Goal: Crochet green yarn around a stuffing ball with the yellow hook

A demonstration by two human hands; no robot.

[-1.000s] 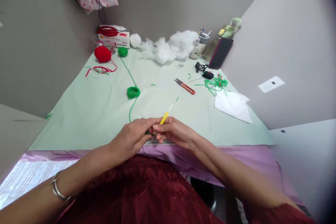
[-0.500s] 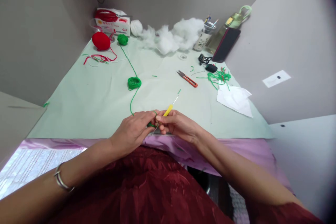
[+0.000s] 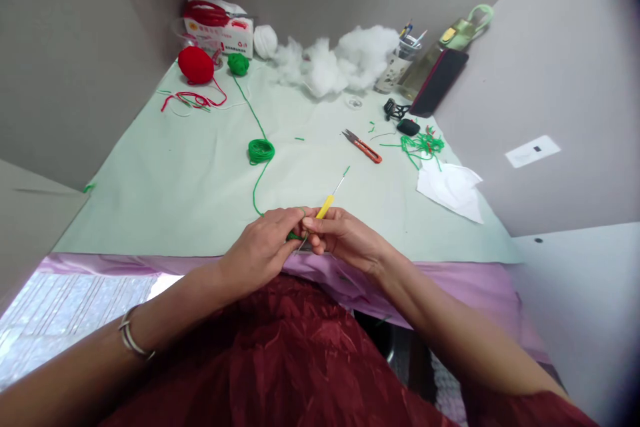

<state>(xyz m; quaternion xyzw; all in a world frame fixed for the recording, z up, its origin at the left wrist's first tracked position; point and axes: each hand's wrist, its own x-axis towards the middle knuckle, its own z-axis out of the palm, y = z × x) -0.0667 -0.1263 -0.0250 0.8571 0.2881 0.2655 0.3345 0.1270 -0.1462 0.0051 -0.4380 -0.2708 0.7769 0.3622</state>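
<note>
My right hand (image 3: 340, 235) pinches a crochet hook (image 3: 325, 205) by its yellow handle, one metal end pointing away from me and the other down toward my left fingers. Closed around a small piece of green yarn work (image 3: 294, 236) is my left hand (image 3: 267, 240), which hides most of it. A strand of green yarn (image 3: 256, 188) runs from under the left fingers to a loose green coil (image 3: 261, 151) on the table. From there it leads back to a green yarn ball (image 3: 238, 64). Both hands meet at the table's near edge.
Orange thread snips (image 3: 364, 147) lie right of centre, near green yarn scraps (image 3: 423, 145) and a white tissue (image 3: 449, 187). White stuffing (image 3: 335, 63), a pen cup (image 3: 397, 67), a bottle (image 3: 453, 37) and a phone (image 3: 439, 82) line the back. A red yarn ball (image 3: 196, 65) sits back left.
The view has shifted slightly, so the table things appear a little higher and further right. My hands keep the same hold on the hook and green yarn work.
</note>
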